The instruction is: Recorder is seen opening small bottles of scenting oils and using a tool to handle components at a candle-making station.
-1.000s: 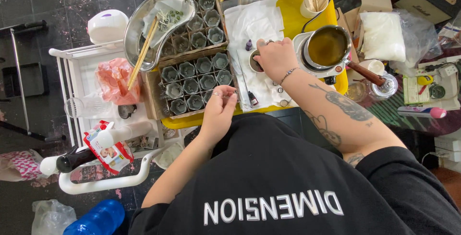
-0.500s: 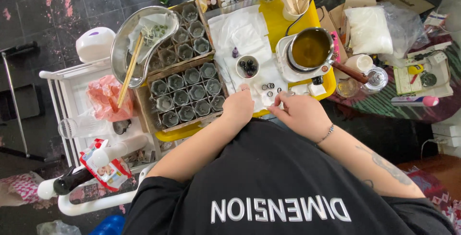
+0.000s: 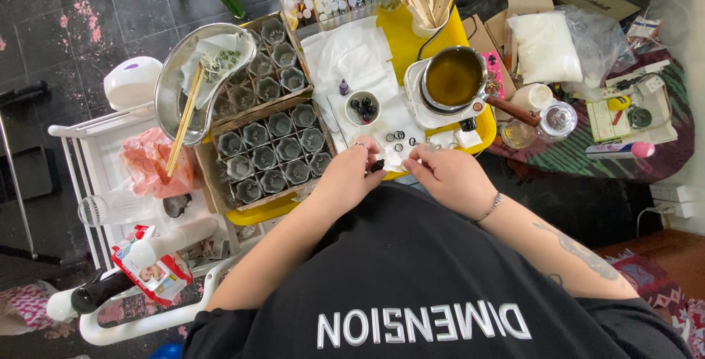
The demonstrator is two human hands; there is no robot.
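My left hand [image 3: 345,179] pinches small black cap [image 3: 376,166], fingers narrow on it. Right hand [image 3: 448,175] curled close beside it at paper's [image 3: 352,62] near edge; what it grips, cannot tell. Both low over paper, likely so loose rings [image 3: 397,136] stay in reach. Bowl [image 3: 363,107] just beyond; pot [image 3: 454,78] off right, tray of jars [image 3: 272,153] left.

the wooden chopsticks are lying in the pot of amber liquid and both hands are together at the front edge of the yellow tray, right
Not quite. In the head view the wooden chopsticks lie in the metal bowl at the left, not in the pot of amber liquid. The left hand and right hand are indeed together at the yellow tray front edge.
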